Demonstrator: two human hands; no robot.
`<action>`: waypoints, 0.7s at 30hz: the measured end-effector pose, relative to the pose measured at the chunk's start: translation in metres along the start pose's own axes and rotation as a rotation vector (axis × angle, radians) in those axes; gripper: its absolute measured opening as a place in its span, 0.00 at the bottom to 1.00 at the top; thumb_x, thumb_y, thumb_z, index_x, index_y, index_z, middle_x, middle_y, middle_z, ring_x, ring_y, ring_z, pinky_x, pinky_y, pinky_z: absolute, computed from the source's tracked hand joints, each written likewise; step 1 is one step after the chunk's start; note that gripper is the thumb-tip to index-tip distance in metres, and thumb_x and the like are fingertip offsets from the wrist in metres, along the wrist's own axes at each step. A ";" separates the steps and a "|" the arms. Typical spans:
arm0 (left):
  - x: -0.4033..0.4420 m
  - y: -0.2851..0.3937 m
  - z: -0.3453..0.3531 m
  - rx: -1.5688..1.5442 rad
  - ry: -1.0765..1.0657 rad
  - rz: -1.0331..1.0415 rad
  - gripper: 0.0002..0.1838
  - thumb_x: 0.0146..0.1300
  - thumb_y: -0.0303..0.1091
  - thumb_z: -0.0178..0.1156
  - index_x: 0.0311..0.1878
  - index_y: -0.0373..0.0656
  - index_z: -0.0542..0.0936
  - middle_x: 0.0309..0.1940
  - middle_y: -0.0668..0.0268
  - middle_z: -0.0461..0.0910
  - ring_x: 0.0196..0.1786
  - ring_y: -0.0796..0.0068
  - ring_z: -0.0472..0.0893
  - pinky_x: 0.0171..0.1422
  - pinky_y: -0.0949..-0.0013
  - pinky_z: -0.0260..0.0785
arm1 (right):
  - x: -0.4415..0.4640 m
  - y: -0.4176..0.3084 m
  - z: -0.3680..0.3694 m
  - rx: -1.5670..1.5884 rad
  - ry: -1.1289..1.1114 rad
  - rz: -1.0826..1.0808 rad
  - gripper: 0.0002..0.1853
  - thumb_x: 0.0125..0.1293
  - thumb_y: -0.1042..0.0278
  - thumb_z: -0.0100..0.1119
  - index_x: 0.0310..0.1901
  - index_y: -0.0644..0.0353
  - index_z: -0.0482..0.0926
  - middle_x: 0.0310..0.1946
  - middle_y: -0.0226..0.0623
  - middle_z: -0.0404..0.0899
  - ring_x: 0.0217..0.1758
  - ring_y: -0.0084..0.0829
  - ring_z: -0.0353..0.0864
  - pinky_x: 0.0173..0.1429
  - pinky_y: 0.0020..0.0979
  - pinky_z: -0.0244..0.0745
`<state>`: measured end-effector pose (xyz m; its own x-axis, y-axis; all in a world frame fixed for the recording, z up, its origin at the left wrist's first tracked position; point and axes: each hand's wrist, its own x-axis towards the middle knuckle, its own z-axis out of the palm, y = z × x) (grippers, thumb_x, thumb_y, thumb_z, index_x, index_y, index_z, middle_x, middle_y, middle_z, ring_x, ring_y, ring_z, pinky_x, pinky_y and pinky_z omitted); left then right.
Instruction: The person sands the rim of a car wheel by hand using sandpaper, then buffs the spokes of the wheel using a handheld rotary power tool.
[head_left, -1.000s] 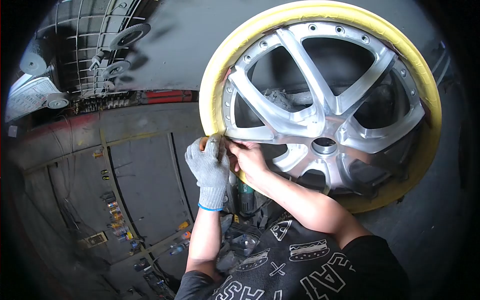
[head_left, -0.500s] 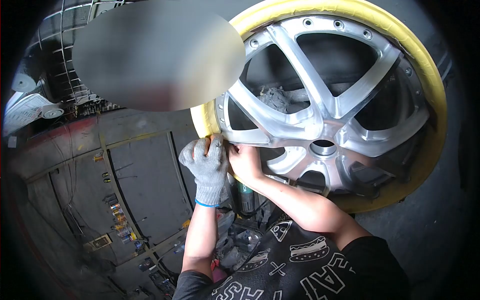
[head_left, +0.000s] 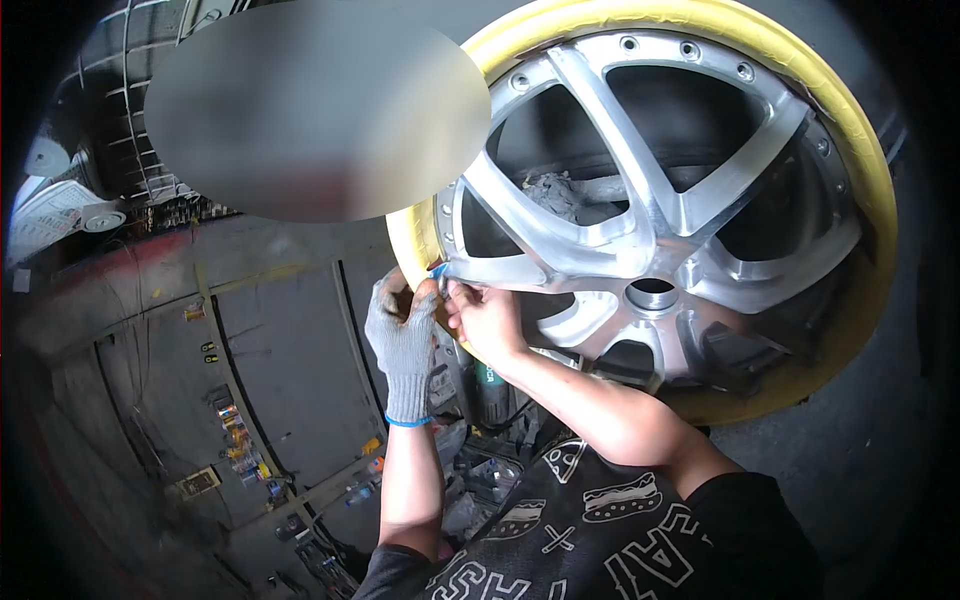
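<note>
A large silver multi-spoke wheel (head_left: 650,230) has its outer lip covered in yellow wrapping (head_left: 412,240). My left hand (head_left: 403,335), in a grey knitted glove with orange-stained fingertips, is curled at the lower left edge of the yellow lip, thumb and fingers on it. Close beside it, my bare right hand (head_left: 488,322) has its fingers bent and pinched together at the rim, just below a spoke end. A small blue and grey piece (head_left: 439,272) shows between the hands against the rim; what the right fingertips hold is too small to tell.
Below the wheel hangs a green and black power tool (head_left: 491,390). A wire rack (head_left: 130,100) with discs and papers (head_left: 50,215) is at upper left. Small bottles and tools (head_left: 240,440) line the lower left. A blurred oval covers the upper left centre.
The gloved fingers have spread apart somewhat at the rim, and the small blue piece has come into sight. The right hand stays near the same spot. The view has shifted slightly.
</note>
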<state>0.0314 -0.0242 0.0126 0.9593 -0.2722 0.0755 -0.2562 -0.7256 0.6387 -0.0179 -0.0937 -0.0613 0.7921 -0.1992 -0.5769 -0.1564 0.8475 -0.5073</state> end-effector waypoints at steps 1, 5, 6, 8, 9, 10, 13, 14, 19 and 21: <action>0.002 0.001 -0.001 0.000 0.005 -0.002 0.14 0.64 0.30 0.69 0.50 0.34 0.80 0.37 0.66 0.82 0.35 0.83 0.78 0.37 0.79 0.72 | 0.001 0.001 -0.003 -0.003 -0.004 0.001 0.08 0.71 0.69 0.59 0.42 0.65 0.81 0.25 0.36 0.82 0.22 0.28 0.81 0.26 0.31 0.76; 0.001 0.010 0.001 0.091 -0.024 -0.114 0.16 0.60 0.34 0.71 0.47 0.36 0.83 0.37 0.62 0.84 0.35 0.77 0.81 0.43 0.71 0.74 | -0.001 -0.009 -0.014 -0.505 0.029 -0.292 0.12 0.68 0.65 0.60 0.45 0.65 0.83 0.35 0.51 0.84 0.40 0.53 0.84 0.45 0.45 0.75; 0.000 0.009 0.002 0.129 0.000 -0.089 0.15 0.60 0.34 0.71 0.47 0.37 0.83 0.37 0.61 0.84 0.36 0.75 0.82 0.44 0.70 0.75 | 0.001 -0.008 -0.013 -0.471 0.019 -0.284 0.11 0.68 0.65 0.60 0.44 0.64 0.83 0.35 0.51 0.84 0.39 0.53 0.84 0.44 0.45 0.75; -0.001 0.004 0.007 0.145 0.043 -0.020 0.16 0.61 0.35 0.71 0.48 0.37 0.82 0.37 0.58 0.84 0.38 0.71 0.84 0.45 0.68 0.75 | 0.001 -0.007 -0.015 -0.488 -0.003 -0.266 0.10 0.68 0.66 0.60 0.41 0.64 0.82 0.34 0.53 0.84 0.40 0.52 0.84 0.44 0.47 0.77; -0.001 0.003 0.008 0.138 0.054 -0.023 0.16 0.61 0.35 0.71 0.48 0.37 0.82 0.37 0.58 0.84 0.38 0.71 0.84 0.45 0.68 0.75 | -0.002 -0.007 -0.017 -0.497 -0.010 -0.271 0.10 0.68 0.66 0.60 0.41 0.64 0.82 0.34 0.53 0.84 0.40 0.52 0.84 0.44 0.47 0.77; -0.002 0.003 0.009 0.145 0.055 -0.013 0.17 0.61 0.35 0.71 0.49 0.36 0.82 0.38 0.58 0.84 0.38 0.71 0.84 0.45 0.68 0.75 | -0.010 -0.010 -0.019 -0.650 -0.011 -0.379 0.10 0.69 0.65 0.59 0.38 0.64 0.81 0.25 0.47 0.80 0.28 0.47 0.81 0.35 0.44 0.74; -0.008 0.007 0.011 0.103 0.064 -0.036 0.19 0.61 0.35 0.70 0.52 0.35 0.80 0.41 0.57 0.84 0.42 0.71 0.83 0.48 0.68 0.75 | -0.037 -0.027 -0.018 -0.777 -0.063 -0.521 0.08 0.68 0.67 0.60 0.37 0.63 0.82 0.21 0.46 0.79 0.23 0.50 0.81 0.30 0.44 0.75; -0.011 0.001 0.013 0.033 0.061 -0.015 0.19 0.63 0.33 0.69 0.54 0.35 0.79 0.42 0.61 0.83 0.43 0.76 0.81 0.50 0.71 0.74 | -0.042 -0.035 -0.019 -0.839 -0.080 -0.742 0.07 0.67 0.68 0.60 0.38 0.62 0.82 0.25 0.46 0.79 0.27 0.49 0.82 0.33 0.44 0.76; -0.026 -0.015 0.024 -0.207 0.090 0.011 0.25 0.61 0.34 0.70 0.59 0.35 0.78 0.44 0.58 0.83 0.47 0.72 0.83 0.52 0.68 0.74 | -0.050 -0.107 -0.017 -1.346 -0.095 -1.075 0.07 0.57 0.70 0.61 0.35 0.63 0.81 0.34 0.41 0.75 0.48 0.39 0.78 0.43 0.39 0.81; -0.026 -0.014 0.026 -0.167 0.098 -0.029 0.25 0.59 0.34 0.71 0.58 0.35 0.78 0.43 0.56 0.84 0.46 0.70 0.84 0.52 0.67 0.75 | -0.028 -0.115 -0.012 -1.509 -0.084 -1.081 0.08 0.55 0.68 0.61 0.33 0.63 0.83 0.36 0.41 0.77 0.47 0.38 0.79 0.44 0.38 0.81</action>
<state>0.0065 -0.0235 -0.0180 0.9750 -0.1838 0.1245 -0.2129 -0.6152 0.7591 -0.0294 -0.1917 0.0052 0.9093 -0.2250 0.3500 0.0836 -0.7252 -0.6835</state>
